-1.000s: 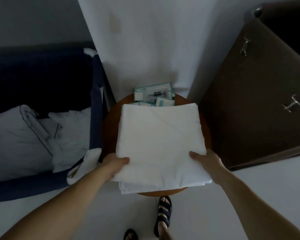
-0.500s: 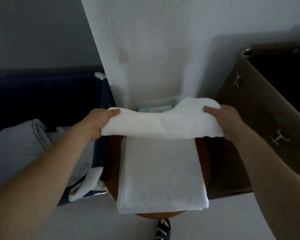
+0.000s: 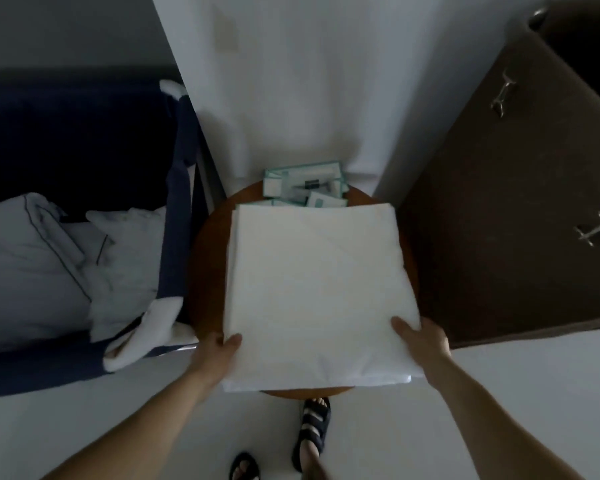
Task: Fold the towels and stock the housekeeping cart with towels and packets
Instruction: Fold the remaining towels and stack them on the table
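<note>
The folded white cloth towel (image 3: pixel 312 282), extending toward the frame's top, is pinched at its near corners by the left hand (image 3: pixel 219 351) and right hand (image 3: pixel 421 341).

The towel (image 3: pixel 316 289) hides most of the table (image 3: pixel 208 271) and the nearest packets (image 3: pixel 305 188), print illegible; fingers of left hand (image 3: pixel 215 351) and right hand (image 3: pixel 423 341) unseen beneath it; cabinet (image 3: pixel 516 202) cropped right.

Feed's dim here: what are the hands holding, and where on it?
Both grip the folded towel: left hand at its near left corner, right hand at its near right corner, thumbs on top.
</note>
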Available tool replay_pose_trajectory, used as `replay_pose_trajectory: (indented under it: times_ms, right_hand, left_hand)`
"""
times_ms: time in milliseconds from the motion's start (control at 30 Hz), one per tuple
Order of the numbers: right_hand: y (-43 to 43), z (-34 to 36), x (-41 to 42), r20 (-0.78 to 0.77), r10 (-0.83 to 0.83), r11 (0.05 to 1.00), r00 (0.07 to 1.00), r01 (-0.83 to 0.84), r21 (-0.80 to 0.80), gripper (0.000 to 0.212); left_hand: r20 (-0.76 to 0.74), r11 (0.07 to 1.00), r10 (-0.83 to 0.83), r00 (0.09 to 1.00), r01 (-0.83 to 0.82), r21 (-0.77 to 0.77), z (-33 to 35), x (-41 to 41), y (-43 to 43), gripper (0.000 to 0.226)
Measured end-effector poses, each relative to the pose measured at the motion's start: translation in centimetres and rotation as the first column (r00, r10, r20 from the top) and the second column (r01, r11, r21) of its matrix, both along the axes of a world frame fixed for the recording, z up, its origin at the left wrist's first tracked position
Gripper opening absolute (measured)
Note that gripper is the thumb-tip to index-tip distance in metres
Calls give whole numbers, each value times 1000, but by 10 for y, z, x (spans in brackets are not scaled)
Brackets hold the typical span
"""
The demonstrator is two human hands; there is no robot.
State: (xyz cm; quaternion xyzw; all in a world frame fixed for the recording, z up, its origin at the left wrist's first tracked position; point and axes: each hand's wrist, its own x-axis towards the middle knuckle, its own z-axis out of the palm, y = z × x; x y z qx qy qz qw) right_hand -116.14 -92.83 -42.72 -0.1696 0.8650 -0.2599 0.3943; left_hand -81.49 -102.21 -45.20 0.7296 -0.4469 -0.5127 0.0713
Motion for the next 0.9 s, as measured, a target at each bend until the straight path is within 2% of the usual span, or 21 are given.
replay_pose_trajectory:
  times_ms: [100,233,400,533,733,833,867,900]
  right_hand:
    - [0,-13,0,-90,70,996,993,-66,53,59]
    - [-13,-9,-4,-142,174,982,974,-160,104,58]
    - [-22,2,-13,-155,139,988,978,-127,86,56]
    - [-1,-23,6,-157,156,983,975,-138,119,54]
    - [23,-52,16,-336,120,992,934,-104,64,55]
    - [21,-52,17,-374,149,989,915,-135,65,58]
    - [20,-50,18,-425,177,984,888,-160,76,60]
    - [17,-47,20,-510,213,976,833,-199,83,63]
  left_hand:
    - [58,999,16,998,-14,-48,-10,-9,2,43]
    - [149,988,-36,988,58,-144,-3,-20,-2,36]
    - [202,957,-25,979,82,-279,4,-13,-8,24]
    - [221,964,-80,972,132,-231,-20,-9,1,21]
    - [250,964,-26,968,91,-251,-41,-20,13,31]
    - [358,946,-105,928,204,-253,-37,-19,19,41]
    - [429,909,-161,889,303,-286,-36,-18,19,52]
    - [518,833,-240,821,449,-324,-34,-17,19,65]
